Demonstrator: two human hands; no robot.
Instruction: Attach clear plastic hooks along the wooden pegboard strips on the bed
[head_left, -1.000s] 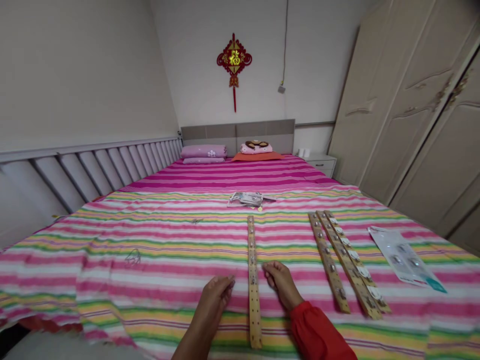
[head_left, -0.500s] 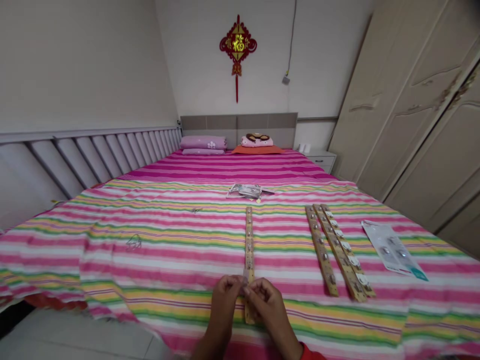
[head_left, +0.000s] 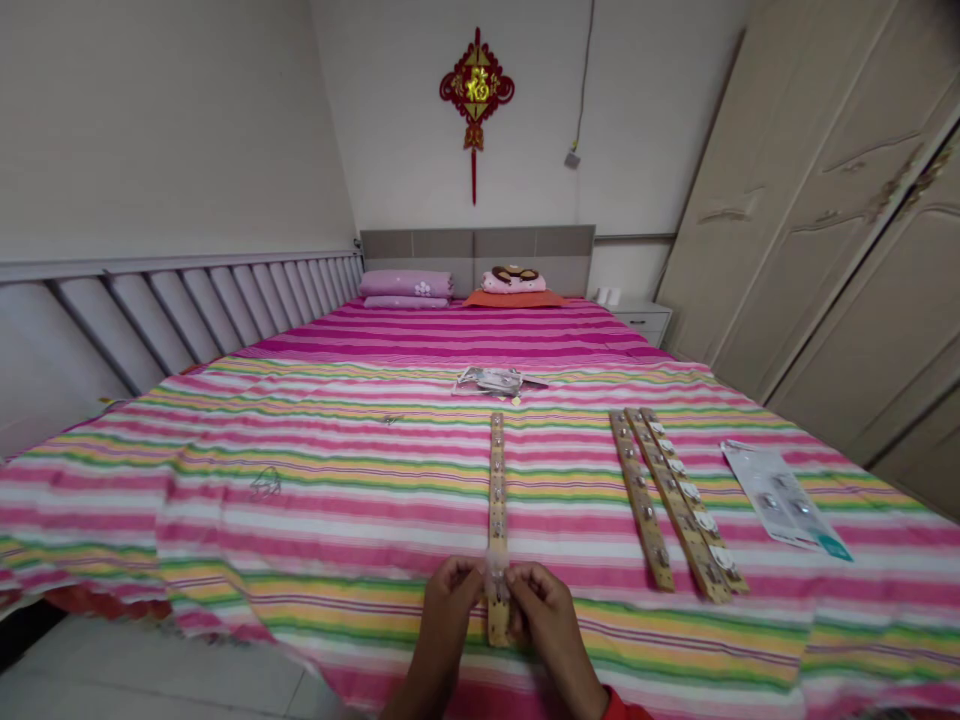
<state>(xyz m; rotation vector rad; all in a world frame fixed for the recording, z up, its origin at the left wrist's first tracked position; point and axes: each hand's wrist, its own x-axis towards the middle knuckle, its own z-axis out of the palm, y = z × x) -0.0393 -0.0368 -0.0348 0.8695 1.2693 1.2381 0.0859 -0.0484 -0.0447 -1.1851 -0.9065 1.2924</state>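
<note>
A long wooden strip (head_left: 496, 490) studded with small metal fittings lies on the striped bedspread (head_left: 315, 480), pointing away from me. My left hand (head_left: 448, 598) and my right hand (head_left: 546, 612) meet over its near end, fingers pinched together on a small clear, shiny piece (head_left: 496, 572) held between them just above the strip. What that piece is I cannot make out.
Three more fitted wooden strips (head_left: 671, 500) lie side by side to the right, with a plastic packet (head_left: 784, 498) beyond them. Another small packet (head_left: 495, 380) lies mid-bed. Pillows (head_left: 407, 285) sit at the headboard, a wardrobe (head_left: 847, 220) stands on the right.
My hands were apart on either side of the strip; they have come together over its near end and now pinch a small clear piece. The view has tilted slightly.
</note>
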